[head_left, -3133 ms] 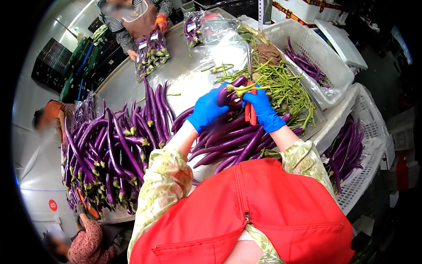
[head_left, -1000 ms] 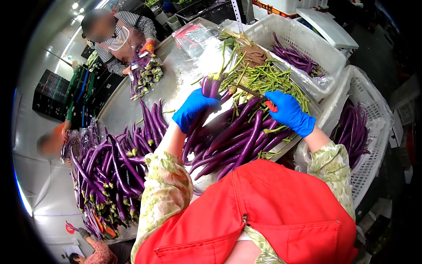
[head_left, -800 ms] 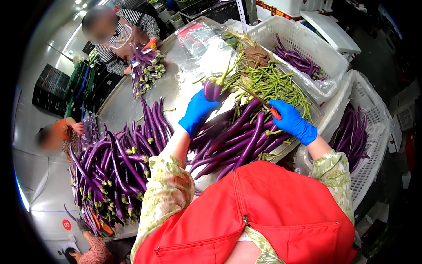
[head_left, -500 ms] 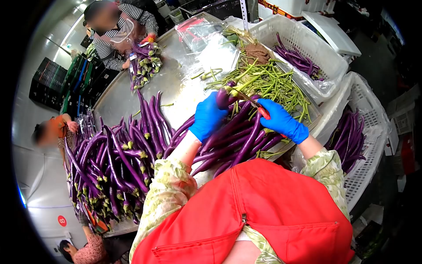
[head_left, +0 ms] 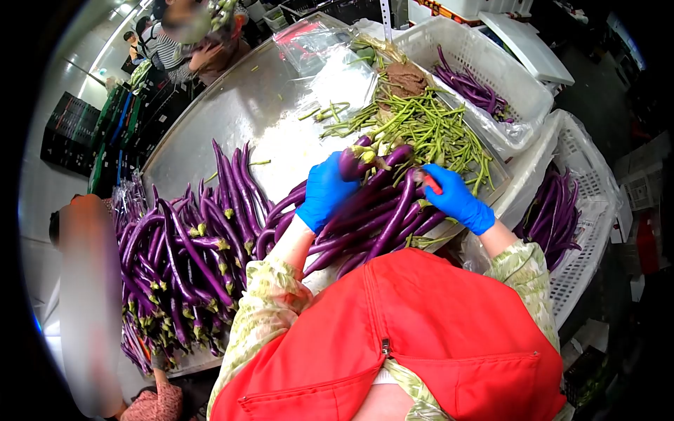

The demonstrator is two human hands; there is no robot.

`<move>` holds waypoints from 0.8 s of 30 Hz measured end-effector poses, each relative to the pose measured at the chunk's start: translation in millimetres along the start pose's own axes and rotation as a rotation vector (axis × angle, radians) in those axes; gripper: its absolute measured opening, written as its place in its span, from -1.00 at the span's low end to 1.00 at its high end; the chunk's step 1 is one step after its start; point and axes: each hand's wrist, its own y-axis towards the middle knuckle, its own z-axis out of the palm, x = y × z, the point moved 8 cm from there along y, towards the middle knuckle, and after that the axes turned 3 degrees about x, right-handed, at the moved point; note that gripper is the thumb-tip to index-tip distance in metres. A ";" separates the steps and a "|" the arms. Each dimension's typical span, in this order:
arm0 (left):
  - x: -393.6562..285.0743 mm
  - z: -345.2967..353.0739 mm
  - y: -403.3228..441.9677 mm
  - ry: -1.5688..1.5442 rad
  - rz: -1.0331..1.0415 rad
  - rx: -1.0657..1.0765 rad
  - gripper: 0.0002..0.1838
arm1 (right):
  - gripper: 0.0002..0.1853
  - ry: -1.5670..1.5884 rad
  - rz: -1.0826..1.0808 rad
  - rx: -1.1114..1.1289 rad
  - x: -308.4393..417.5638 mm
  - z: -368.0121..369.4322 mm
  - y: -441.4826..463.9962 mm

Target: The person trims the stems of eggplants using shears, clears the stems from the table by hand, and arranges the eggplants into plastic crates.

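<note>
- While the left hand [head_left: 328, 193] holds an eggplant [head_left: 348, 167] near its stalk end, above the heap on the tabletop [head_left: 232, 105], its fingers are wrapped round in a narrow grip; whether more than 1 is in the grasp is hard to tell.
- The right hand [head_left: 458, 201], near it but apart, has its fingers curled round a red-handled tool [head_left: 433, 185]; the tool's far end is too blurred to make out.
- Under and between the 2 hands lie loose eggplants [head_left: 394, 210], with green stalk pieces [head_left: 449, 137] heaped just beyond.
- A larger eggplant pile [head_left: 184, 263] lies to the left, many of its stalk ends toward the near edge.
- The step in hand looks like trimming stalks, judging by the tool and the green pieces.
- The next move seems to call for a steady left grip and the tool brought to the stalk, well clear of the left fingers.
</note>
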 end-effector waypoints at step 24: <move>66.8 -74.2 -3.1 -0.452 -0.243 -0.262 -0.63 | -0.52 0.517 0.294 -0.123 -33.0 16.6 1.3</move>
